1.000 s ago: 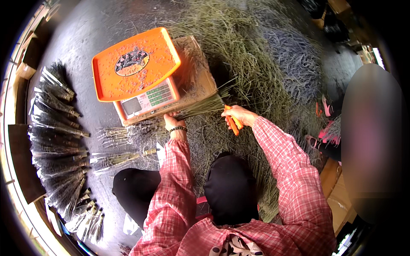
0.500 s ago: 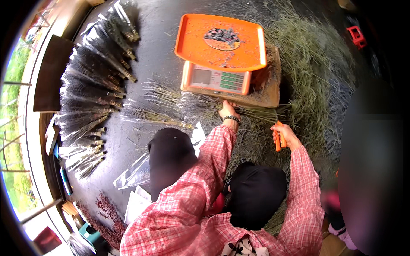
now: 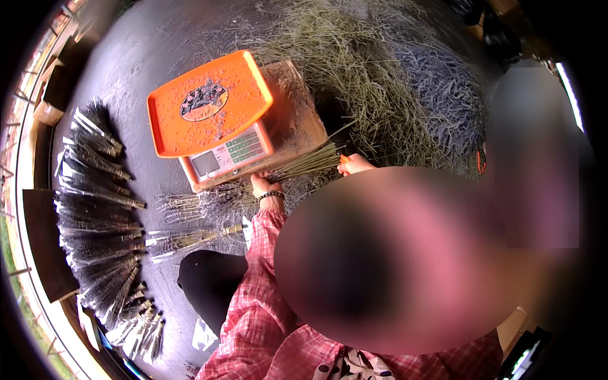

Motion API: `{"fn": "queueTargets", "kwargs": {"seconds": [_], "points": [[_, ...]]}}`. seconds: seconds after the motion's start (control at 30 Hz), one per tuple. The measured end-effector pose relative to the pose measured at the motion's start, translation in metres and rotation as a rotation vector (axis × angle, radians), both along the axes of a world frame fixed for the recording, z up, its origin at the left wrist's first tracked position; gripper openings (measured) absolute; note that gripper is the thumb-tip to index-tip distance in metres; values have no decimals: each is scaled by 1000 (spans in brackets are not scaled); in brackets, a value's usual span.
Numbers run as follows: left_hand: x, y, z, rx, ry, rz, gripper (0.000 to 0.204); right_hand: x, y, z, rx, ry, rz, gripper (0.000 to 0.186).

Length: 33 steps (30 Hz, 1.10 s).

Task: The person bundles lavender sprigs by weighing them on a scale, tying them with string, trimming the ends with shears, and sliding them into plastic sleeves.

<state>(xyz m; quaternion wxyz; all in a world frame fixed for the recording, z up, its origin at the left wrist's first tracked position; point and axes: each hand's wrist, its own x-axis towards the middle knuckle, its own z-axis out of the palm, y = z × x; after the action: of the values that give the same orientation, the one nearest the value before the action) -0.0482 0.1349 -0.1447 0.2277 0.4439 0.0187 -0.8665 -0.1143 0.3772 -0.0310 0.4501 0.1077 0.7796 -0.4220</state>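
Head view: the left hand (image 3: 263, 187) closes around a bunch of stems (image 3: 297, 168) just below the orange scale (image 3: 209, 104), holding them gathered so their ends align. The right hand (image 3: 354, 164), right of the scale, grips the stems' far end.

Soft daylight, fisheye-bent dark rim, large blurred patch centre-right

Dark grey floor (image 3: 152, 57) strewn with loose dry stalks (image 3: 354, 69), wrapped bundles (image 3: 95, 209) fanned along the left, daylight beyond the railing (image 3: 25, 209).
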Motion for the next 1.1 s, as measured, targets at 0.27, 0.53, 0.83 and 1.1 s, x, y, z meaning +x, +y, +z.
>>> {"fn": "queueTargets", "kwargs": {"seconds": [0.27,0.53,0.83,1.1], "points": [[3,-21,-20,49,16,-49,30,43,36,36,-288,-74,-268,27],[-1,-17,-17,-23,41,-105,35,77,40,-12,-272,-187,-83,43],[-1,-24,-11,11,-26,-140,34,32,13,-43,-251,-212,-90,61],[-3,-43,-29,-92,-90,-173,35,34,-4,-22,67,75,-78,34]]}}
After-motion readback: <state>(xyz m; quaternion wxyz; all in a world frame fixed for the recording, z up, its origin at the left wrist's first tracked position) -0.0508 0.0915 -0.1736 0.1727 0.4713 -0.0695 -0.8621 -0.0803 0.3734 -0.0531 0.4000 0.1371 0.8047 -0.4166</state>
